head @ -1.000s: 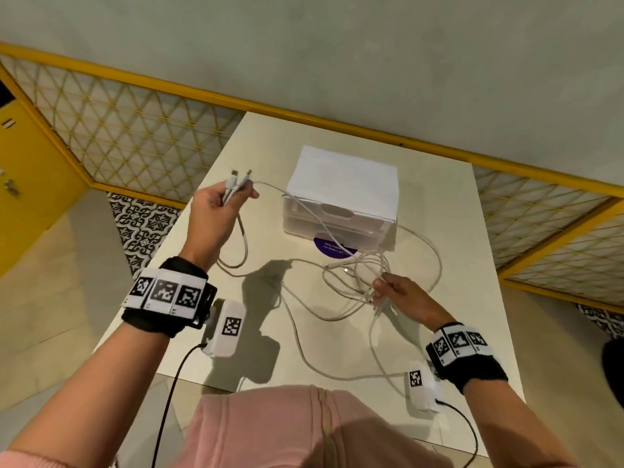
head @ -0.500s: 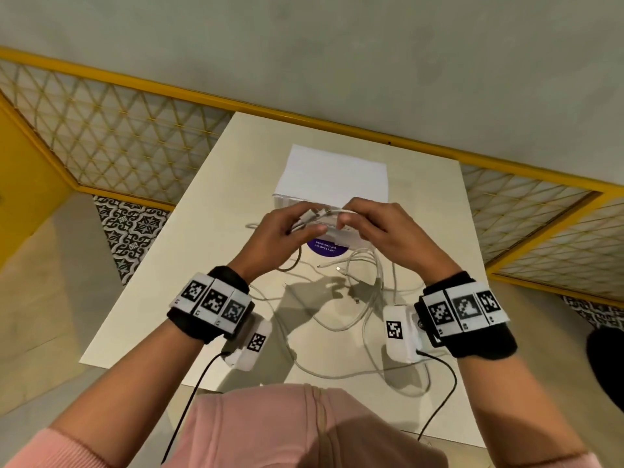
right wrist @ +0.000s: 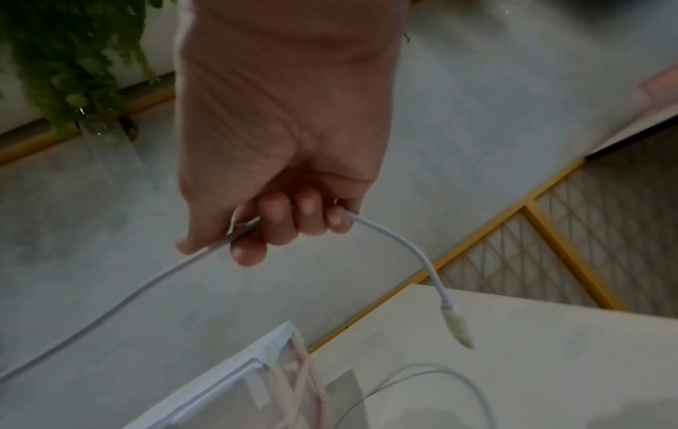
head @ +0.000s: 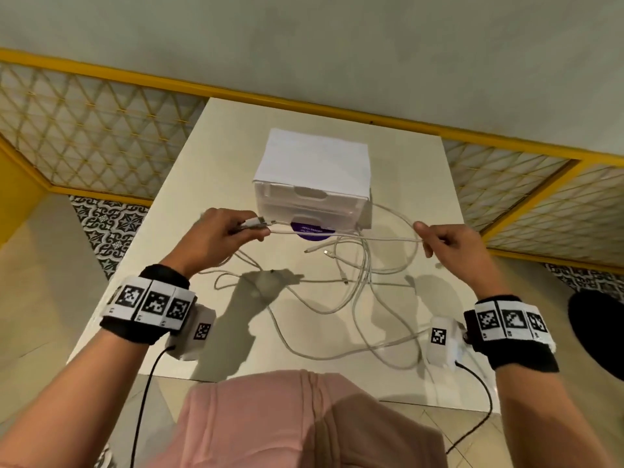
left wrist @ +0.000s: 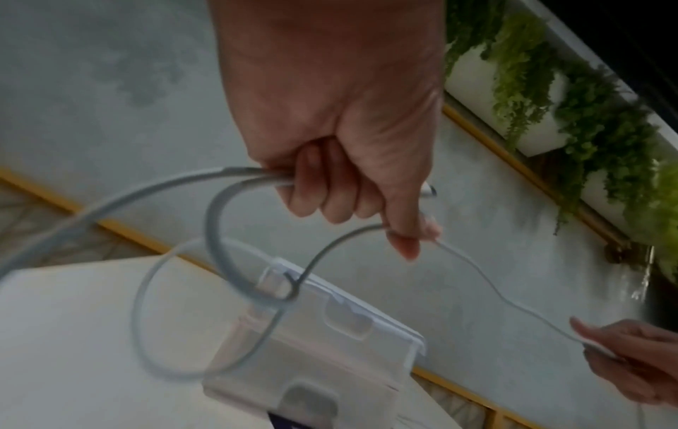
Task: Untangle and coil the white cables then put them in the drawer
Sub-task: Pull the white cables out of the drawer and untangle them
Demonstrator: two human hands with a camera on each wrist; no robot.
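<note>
Several white cables (head: 361,288) lie tangled on the cream table (head: 229,157) in front of a small white drawer unit (head: 314,184), whose drawers are shut. My left hand (head: 223,238) (left wrist: 352,191) grips cable ends and a loop (left wrist: 220,232), with plugs sticking out between thumb and fingers. My right hand (head: 449,244) (right wrist: 286,220) pinches one white cable (right wrist: 121,302); its free end with a plug (right wrist: 458,325) hangs from the fist. A strand (head: 344,235) stretches between both hands above the table.
A purple round sticker (head: 312,229) lies under the drawer unit's front. A wall with a yellow rail (head: 337,106) runs behind the table. Green hanging plants (left wrist: 572,95) show in the wrist views. A pink garment (head: 304,420) is at the near table edge.
Both hands met in front of the drawer unit, then drew apart sideways. A cable strand is now stretched between them, above the pile.
</note>
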